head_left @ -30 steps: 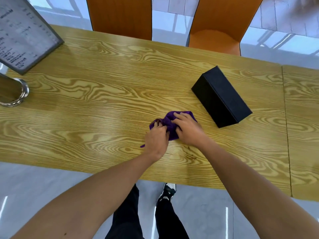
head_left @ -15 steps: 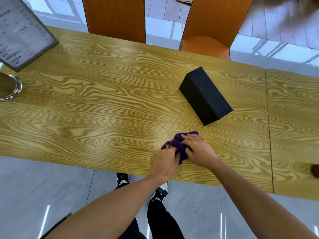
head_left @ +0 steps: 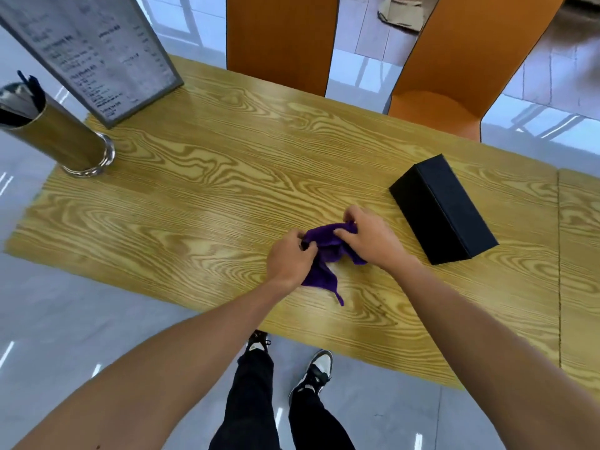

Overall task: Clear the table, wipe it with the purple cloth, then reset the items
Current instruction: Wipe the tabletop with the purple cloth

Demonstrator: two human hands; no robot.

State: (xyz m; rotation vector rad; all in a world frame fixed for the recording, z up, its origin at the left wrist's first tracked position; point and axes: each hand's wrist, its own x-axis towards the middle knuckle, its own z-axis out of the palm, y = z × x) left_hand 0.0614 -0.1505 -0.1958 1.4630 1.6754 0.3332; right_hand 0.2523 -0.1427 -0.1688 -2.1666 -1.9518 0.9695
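The purple cloth (head_left: 324, 254) hangs bunched between both hands just above the wooden table (head_left: 194, 203), one corner trailing down toward the near edge. My left hand (head_left: 289, 258) grips its left side and my right hand (head_left: 370, 235) pinches its upper right part. A black box (head_left: 444, 209) lies on the table to the right of my right hand. At the far left stand a metal cylinder holder (head_left: 61, 138) with dark items inside and a grey menu stand (head_left: 97, 56).
Two orange chairs (head_left: 282, 37) (head_left: 454, 79) are pushed in at the table's far side. A seam (head_left: 559, 254) joins a second table on the right. My legs and shoes (head_left: 311, 375) stand on the glossy grey floor by the near edge.
Both hands have lifted the cloth off the table and pulled it partly apart, so a corner now dangles. The view has shifted, bringing the metal holder and menu stand further into sight.
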